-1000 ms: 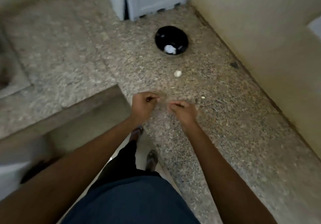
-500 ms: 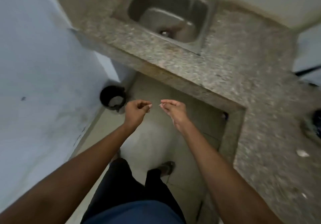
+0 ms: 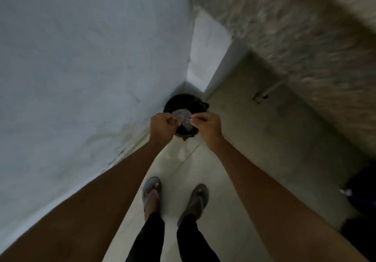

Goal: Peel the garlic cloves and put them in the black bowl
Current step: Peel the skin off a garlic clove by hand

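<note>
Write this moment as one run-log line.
hands: left hand and right hand pinch tiny scraps | over: black bin | place: floor corner

Tiny pale garlic skin scrap (image 3: pixel 189 120), pinched at fingertips, details blurred

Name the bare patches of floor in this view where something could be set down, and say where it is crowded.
Bare floor lies between the sandals and the black bin, and to the right, between the right arm and the counter's base. The corner by the wall is crowded: both hands, left hand and right hand, hover over the bin there.
</note>
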